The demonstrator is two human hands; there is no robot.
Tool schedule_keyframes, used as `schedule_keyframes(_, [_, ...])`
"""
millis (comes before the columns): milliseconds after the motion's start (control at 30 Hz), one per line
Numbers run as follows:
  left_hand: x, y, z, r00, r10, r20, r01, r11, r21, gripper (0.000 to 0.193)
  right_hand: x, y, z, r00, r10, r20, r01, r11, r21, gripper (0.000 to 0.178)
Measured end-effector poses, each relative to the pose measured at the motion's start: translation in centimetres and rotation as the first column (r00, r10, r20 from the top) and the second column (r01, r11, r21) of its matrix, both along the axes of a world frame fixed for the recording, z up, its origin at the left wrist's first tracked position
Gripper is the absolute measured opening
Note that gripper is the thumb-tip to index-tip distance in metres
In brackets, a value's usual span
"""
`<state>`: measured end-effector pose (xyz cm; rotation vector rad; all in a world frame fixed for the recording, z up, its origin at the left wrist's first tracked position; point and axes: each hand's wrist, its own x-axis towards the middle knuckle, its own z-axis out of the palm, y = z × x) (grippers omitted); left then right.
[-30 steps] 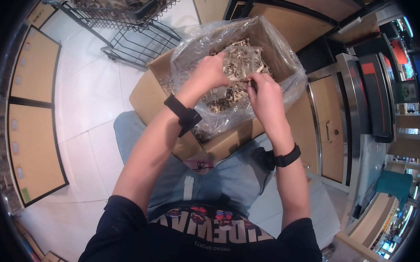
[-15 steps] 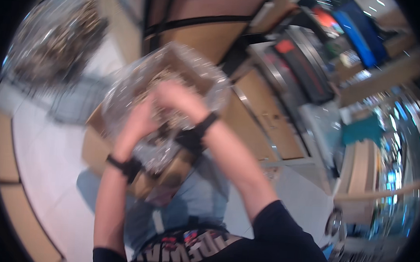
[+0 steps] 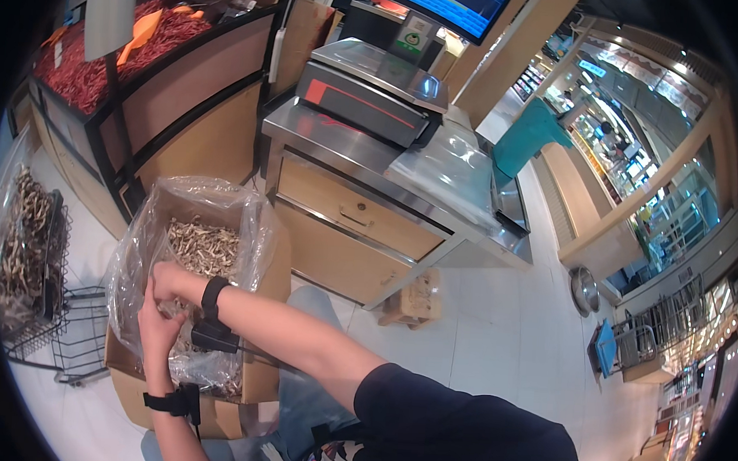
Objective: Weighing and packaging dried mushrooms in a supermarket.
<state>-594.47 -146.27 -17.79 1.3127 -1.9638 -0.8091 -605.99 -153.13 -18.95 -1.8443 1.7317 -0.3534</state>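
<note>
Dried strips (image 3: pixel 208 250) partly hidden behind right grip (image 3: pixel 171 282)

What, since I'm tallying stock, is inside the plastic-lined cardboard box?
Inside the cardboard box, a clear plastic liner holds brownish dried pieces, apparently mushrooms. The left hand and right hand hide some; anything beneath the top layer is covered.

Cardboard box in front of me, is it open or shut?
Open: the cardboard box has its top uncovered, with clear plastic liner draped over the rim and dried pieces visible inside, beyond the right hand.
</note>
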Motion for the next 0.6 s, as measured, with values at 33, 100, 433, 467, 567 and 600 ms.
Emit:
schedule_keyframes(33, [0.4, 0.3, 0.1, 1.0, 0.004, 0.006, -0.004, 1.0, -0.001, 0.087, 0.5, 0.2, 0.0, 0.994, 0.102, -0.029, -0.103, 0.994, -0.041, 0.032])
schedule_keyframes(100, [0.9, -0.1, -0.8, 1.0, -0.007, -0.018, 0.007, 1.0, 0.004, 0.075, 0.9, 0.5, 0.3, 0.981, 0.154, -0.122, -0.157, 0.987, -0.023, 0.031])
schedule_keyframes(433, [6.0, 0.8, -1.5, 0.999, -0.039, -0.012, 0.039, 0.999, 0.007, 0.061, 0.3, 6.3, 3.8, 0.836, 0.172, 0.521, 0.182, 0.809, -0.559, 0.024])
schedule_keyframes(467, [5.4, 1.0, -1.4, 0.998, -0.031, 0.058, 0.031, 0.999, 0.012, 0.06, -2.3, 7.4, 4.3, 0.926, 0.16, 0.342, 0.096, 0.775, -0.624, 0.03])
schedule_keyframes(567, [4.9, 0.3, -1.0, 0.991, 0.004, 0.132, 0.0, 1.0, -0.029, 0.061, -8.3, 6.5, 0.7, 0.863, -0.205, 0.461, 0.415, 0.808, -0.418, 0.027])
schedule_keyframes(600, [5.3, 1.0, 0.1, 0.993, 0.012, 0.121, -0.012, 1.0, 0.001, 0.058, -8.3, 6.9, 0.0, 0.836, -0.249, 0.49, 0.43, 0.851, -0.302, 0.029])
